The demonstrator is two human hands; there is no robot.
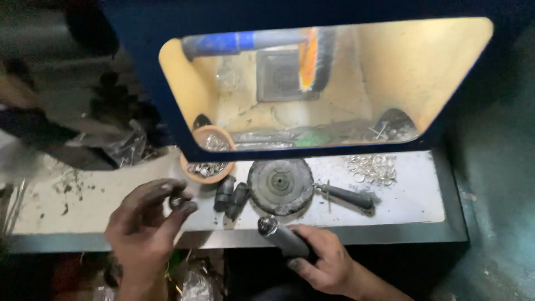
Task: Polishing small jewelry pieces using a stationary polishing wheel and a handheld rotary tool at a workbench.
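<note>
Right hand (326, 262): at 5 o'clock, clenched around a dark tapered mandrel (281, 237) whose tip carries a silvery ring (267, 224)
Left hand (146, 223): at 7 o'clock, fingertips pinching a small metal ring (177, 201), held just above the desk (407, 206) edge
Round disc (280, 185): grey, flat on the desk at centre, just beyond the mandrel tip
Dark cylinders (232, 196): two, lying side by side at the disc's 9 o'clock
Tapered tool (345, 196): lying at the disc's 3 o'clock, touching it
Bowl (207, 167): orange, holding metal rings, at 11 o'clock of the disc
Loose rings (372, 168): silvery heap at 2 o'clock
Cabinet (440, 78): blue hood, yellow lit inside, at 12 o'clock, with a spinning brush wheel (316, 58)
</note>
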